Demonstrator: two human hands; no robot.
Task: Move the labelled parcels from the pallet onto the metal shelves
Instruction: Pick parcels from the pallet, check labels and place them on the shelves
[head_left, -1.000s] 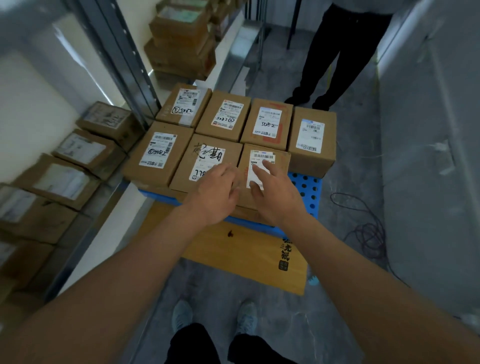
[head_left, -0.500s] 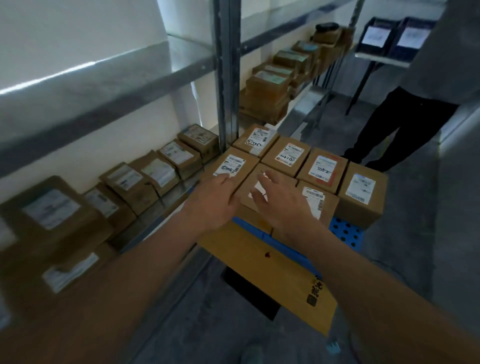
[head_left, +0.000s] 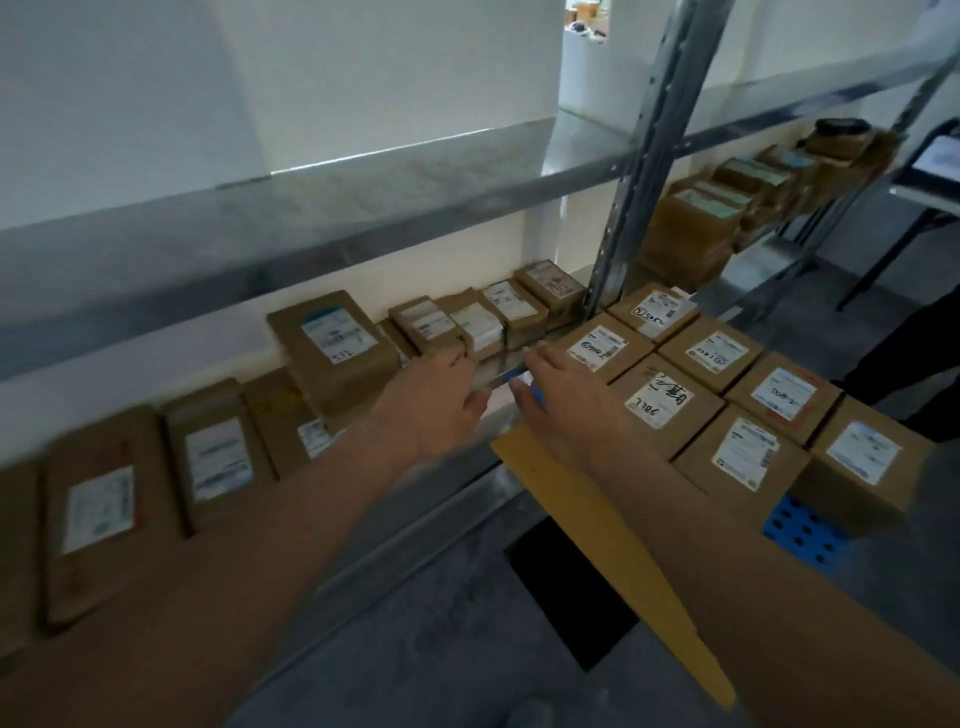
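Head view: your left hand (head_left: 434, 400) and right hand (head_left: 563, 402) have both come off the parcels on the pallet and now reach over the front edge of the lower shelf (head_left: 498, 382). A second ago they rested on the front-row boxes; half a second ago they were still over the stack. Neither hand carries a parcel, so no transfer is under way, and this reach reads as a check of shelf space or an adjustment of stock already placed.

Left hand: palm down, fingers loosely extended, tips at the small parcels (head_left: 467, 327) lined up along the shelf. Whether the tips touch the nearest box cannot be told through the blur. Right hand: palm down, fingers straight and spread slightly, extended toward the shelf edge just beside the near left corner of the pallet stack. Both forearms run in from the lower frame, roughly parallel.

Outward from your hands, seven labelled parcels (head_left: 660, 402) remain on the blue pallet (head_left: 802, 532), which rests on a yellow board (head_left: 613, 525), just beside the shelf upright (head_left: 631, 176). Further parcels occupy the lower shelf toward its left end, including a larger box (head_left: 335, 348). The upper shelf (head_left: 291, 223) shows no parcels in this bay.
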